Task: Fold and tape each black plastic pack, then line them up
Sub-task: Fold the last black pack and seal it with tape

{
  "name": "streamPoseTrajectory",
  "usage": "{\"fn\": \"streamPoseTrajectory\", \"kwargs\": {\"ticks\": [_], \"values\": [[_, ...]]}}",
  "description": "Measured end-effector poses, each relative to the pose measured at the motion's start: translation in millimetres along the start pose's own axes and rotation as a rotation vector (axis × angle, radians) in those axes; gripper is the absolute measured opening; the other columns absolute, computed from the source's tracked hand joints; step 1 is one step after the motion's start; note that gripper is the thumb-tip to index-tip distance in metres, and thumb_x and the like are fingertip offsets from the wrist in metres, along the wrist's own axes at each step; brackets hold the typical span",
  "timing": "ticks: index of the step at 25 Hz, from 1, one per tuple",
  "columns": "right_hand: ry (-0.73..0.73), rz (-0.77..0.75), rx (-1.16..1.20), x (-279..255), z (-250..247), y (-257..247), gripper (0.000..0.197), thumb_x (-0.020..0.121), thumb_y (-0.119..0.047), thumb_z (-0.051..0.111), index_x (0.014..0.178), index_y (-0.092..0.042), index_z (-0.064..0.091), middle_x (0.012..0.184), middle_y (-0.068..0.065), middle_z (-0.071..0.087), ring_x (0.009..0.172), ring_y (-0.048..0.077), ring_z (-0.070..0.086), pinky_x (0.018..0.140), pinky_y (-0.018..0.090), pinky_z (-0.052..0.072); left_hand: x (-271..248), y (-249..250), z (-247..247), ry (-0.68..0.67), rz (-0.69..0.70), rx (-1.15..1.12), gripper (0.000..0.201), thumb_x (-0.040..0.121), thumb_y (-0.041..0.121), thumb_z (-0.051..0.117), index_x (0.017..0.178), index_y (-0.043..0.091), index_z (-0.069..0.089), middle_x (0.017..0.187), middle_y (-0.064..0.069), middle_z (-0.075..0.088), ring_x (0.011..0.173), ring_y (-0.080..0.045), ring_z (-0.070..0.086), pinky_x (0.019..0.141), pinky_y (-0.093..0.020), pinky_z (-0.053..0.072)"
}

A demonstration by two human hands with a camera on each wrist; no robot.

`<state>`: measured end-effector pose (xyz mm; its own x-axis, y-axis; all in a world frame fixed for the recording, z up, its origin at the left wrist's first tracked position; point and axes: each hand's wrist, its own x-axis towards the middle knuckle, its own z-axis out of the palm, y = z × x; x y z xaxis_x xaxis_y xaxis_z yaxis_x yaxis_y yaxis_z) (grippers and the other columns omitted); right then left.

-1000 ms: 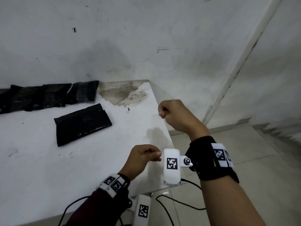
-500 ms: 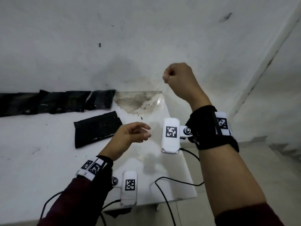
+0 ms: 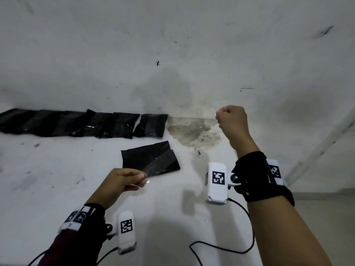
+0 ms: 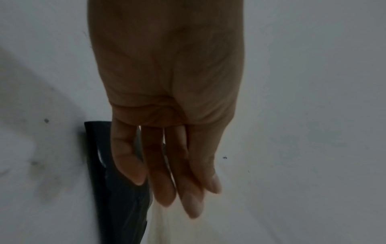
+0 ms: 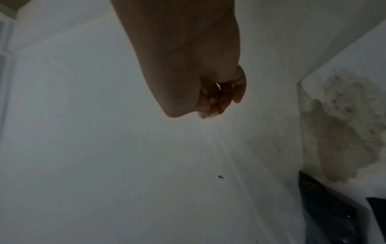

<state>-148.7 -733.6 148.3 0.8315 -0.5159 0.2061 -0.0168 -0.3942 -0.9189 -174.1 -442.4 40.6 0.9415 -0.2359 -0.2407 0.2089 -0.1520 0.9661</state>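
No legible text, brand or number — only black-and-white square code markers on the white wrist units [image 3: 218,182] and wristbands [image 3: 275,172].

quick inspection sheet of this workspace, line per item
surface: white table, scuffed, stained patch at its far right corner
job's things: row of black packs along the wall; one folded pack lying apart in front; clear tape strip stretched between both hands
clutter: nothing seen
grippers: left hand pinches one tape end; right hand, fisted, pinches the other
cables: black cable looping from the wrist cameras
surroundings: marked white wall
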Motion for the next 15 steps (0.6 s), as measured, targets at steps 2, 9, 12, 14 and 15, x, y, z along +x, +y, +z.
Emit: {"fn": "streamPoseTrajectory", "kwargs": {"ticks": [2,9,12,14,15], "values": [[-0.021,0.074,0.046,4.9,22.6,8.2,0.012,0.070,-0.010,0.048,0.064,0.000,0.052,0.067,0.008,0.041,0.066,0.016,0.037,0.059,0.031,0.032,9.2,-0.3,-17.0,0.117,-0.053,-0.110,0.011,0.085,0.005,0.059,0.086,0.003,0.071,0.073,-0.009,0.072,0.075,-0.020,0.064,0.073,-0.027,0.050],[-0.089,0.348,0.074,26.0,91.4,44.4,0.021,0.072,0.006,0.047,0.060,-0.009,0.040,0.055,0.003,0.033,0.056,0.018,0.029,0.052,0.026,0.022,55.6,-3.5,-73.0,0.211,-0.340,-0.203,0.013,0.087,0.022,0.061,0.088,0.012,0.069,0.083,0.001,0.072,0.087,-0.013,0.062,0.077,-0.031,0.043],[-0.111,0.442,0.026,33.4,110.9,64.1,0.030,0.075,0.011,0.048,0.054,-0.008,0.037,0.035,-0.006,0.036,0.040,0.011,0.032,0.039,0.017,0.020,75.6,-7.1,-85.9,0.212,-0.437,-0.190,0.014,0.086,0.024,0.064,0.086,0.012,0.070,0.084,0.001,0.068,0.084,-0.014,0.059,0.075,-0.030,0.043],[-0.105,0.484,-0.017,35.1,123.8,79.5,0.034,0.075,0.010,0.048,0.052,-0.009,0.034,0.030,-0.010,0.032,0.043,0.015,0.030,0.034,0.016,0.018,87.4,-12.5,-85.0,0.298,-0.425,-0.159,0.010,0.083,0.018,0.067,0.084,0.008,0.070,0.080,-0.001,0.066,0.079,-0.014,0.057,0.073,-0.029,0.042],[-0.112,0.500,-0.047,35.3,129.5,87.7,0.033,0.076,0.010,0.049,0.052,-0.009,0.035,0.037,-0.006,0.036,0.050,0.018,0.030,0.038,0.019,0.022,93.1,-16.4,-83.2,0.356,-0.414,-0.148,0.007,0.081,0.013,0.069,0.081,0.006,0.070,0.079,-0.004,0.066,0.078,-0.015,0.056,0.070,-0.028,0.041]]}}
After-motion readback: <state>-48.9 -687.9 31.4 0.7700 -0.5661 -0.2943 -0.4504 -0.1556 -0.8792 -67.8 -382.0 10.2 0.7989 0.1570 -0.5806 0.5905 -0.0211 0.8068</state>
